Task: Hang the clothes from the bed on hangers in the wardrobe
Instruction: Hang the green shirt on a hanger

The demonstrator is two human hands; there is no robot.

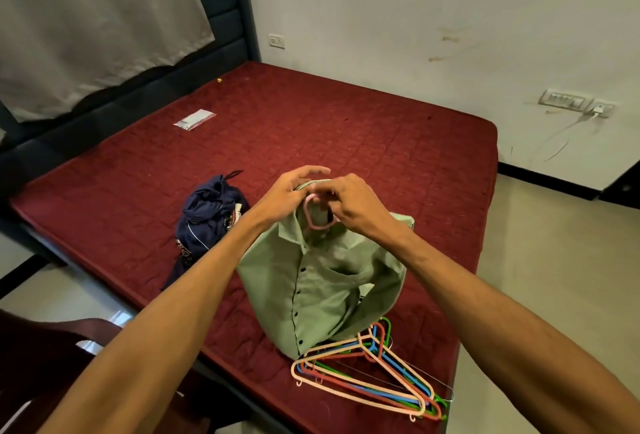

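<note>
Both hands are up at the collar of the green shirt (322, 281), which hangs above the near edge of the bed (346, 128). The left hand (287, 194) pinches the collar, and the right hand (353, 205) grips the pink hanger (313, 215) by its hook. Just below the shirt lies a pile of coloured hangers (374, 374). To the left sits a crumpled navy garment (207, 222), and farther back a small plastic packet (194, 119).
</note>
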